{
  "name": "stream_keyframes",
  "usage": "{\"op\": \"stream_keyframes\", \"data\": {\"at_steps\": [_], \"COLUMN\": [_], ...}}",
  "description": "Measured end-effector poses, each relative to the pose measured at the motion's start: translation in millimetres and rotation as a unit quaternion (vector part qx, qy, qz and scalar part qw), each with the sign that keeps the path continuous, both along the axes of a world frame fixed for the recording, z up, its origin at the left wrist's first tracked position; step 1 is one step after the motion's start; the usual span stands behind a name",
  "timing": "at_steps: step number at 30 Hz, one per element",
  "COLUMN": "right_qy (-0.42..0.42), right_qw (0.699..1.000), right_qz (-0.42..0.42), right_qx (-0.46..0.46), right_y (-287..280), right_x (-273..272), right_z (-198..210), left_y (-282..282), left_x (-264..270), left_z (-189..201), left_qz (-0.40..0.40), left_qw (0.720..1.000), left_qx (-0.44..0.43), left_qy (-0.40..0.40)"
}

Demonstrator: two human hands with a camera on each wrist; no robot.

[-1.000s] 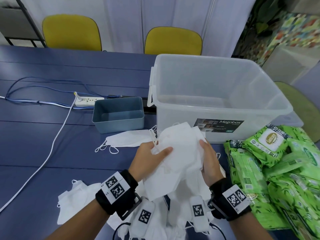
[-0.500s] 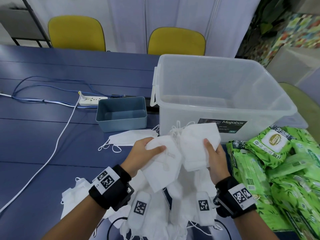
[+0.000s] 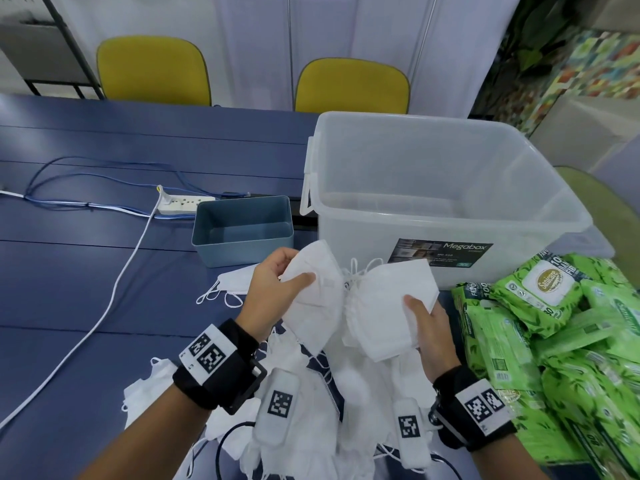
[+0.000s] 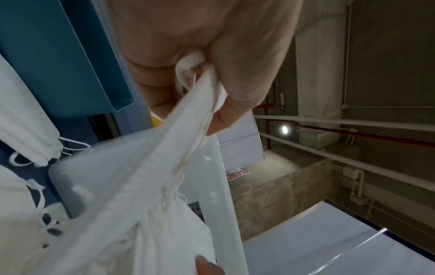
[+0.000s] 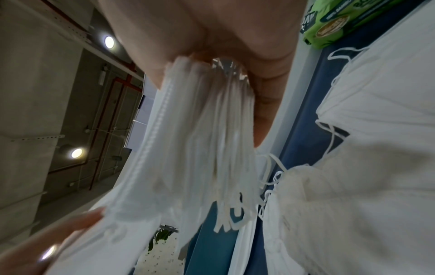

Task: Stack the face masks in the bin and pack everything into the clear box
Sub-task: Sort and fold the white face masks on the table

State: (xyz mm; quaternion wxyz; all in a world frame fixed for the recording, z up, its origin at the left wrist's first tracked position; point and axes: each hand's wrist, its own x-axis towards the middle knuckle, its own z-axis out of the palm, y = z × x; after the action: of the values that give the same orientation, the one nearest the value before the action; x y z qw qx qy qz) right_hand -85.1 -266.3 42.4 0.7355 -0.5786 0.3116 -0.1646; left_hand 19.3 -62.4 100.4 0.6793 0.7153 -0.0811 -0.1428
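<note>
The left hand (image 3: 273, 292) pinches one white face mask (image 3: 313, 292) between thumb and fingers. The right hand (image 3: 429, 327) grips a thick stack of masks (image 3: 388, 299) at its right edge. Both are above the mask pile (image 3: 311, 393) on the near table. The clear box (image 3: 450, 188), labelled "Megabox", stands behind; the blue bin (image 3: 242, 233) is left of it. The green packs (image 3: 540, 289) on the right read "Sanicare".

The left hand (image 3: 273, 292) has pulled one face mask (image 3: 313, 289) leftward, away from the bundle (image 3: 388, 306) gripped by the right hand (image 3: 431, 327).

Bin (image 3: 242, 233) left of clear box (image 3: 450, 188)
</note>
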Motion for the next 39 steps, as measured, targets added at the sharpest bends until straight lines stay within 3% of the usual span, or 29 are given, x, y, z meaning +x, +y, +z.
{"op": "stream_keyframes", "data": {"at_steps": [6,10,11,14,17,21,25,28,32,35,39], "right_qy": [-0.012,-0.020,-0.016,0.015,0.007,-0.027,-0.031,-0.072,-0.042,-0.008,-0.034], "right_qw": [0.998,0.996,0.995,0.993,0.995,0.989,0.994,0.990,0.986,0.994,0.995], "right_qz": [0.042,0.069,0.081,0.100,0.098,0.103,0.102,0.105,0.102,0.104,0.093], "right_qx": [-0.047,-0.061,-0.061,-0.063,-0.014,0.102,0.008,0.067,0.128,0.021,0.006], "right_y": [11.7,15.9,14.9,7.4,8.1,10.0,13.6,19.2,19.6,15.6,21.1], "right_x": [3.6,5.7,6.1,7.4,7.1,5.9,3.4,3.0,5.8,5.7,1.6], "right_z": [-5.2,-8.6,-10.2,-15.9,-13.0,-18.4,-14.4,-10.5,-8.4,-11.8,-6.0], "left_y": [-11.1,-21.2,-23.2,-25.7,-20.4,-16.2,-14.6,-14.4,-16.7,-17.1,-12.2], "left_x": [-9.8,-20.5,-22.2,-24.6,-23.8,-24.7,-23.1,-24.5,-28.3,-28.5,-27.8], "left_z": [3.2,5.3,3.0,-8.4,-19.7,-19.1,-16.5,-16.4,-17.2,-15.9,-15.9], "left_qz": [-0.040,-0.174,-0.185,-0.150,-0.134,-0.161,-0.166,-0.164,-0.179,-0.181,-0.149], "left_qw": [0.999,0.975,0.974,0.985,0.959,0.952,0.948,0.950,0.945,0.943,0.956], "left_qx": [-0.008,-0.073,-0.062,0.083,0.205,0.235,0.244,0.240,0.254,0.255,0.224], "left_qy": [-0.020,0.114,0.115,-0.034,-0.146,-0.112,-0.119,-0.114,-0.106,-0.112,-0.116]}}
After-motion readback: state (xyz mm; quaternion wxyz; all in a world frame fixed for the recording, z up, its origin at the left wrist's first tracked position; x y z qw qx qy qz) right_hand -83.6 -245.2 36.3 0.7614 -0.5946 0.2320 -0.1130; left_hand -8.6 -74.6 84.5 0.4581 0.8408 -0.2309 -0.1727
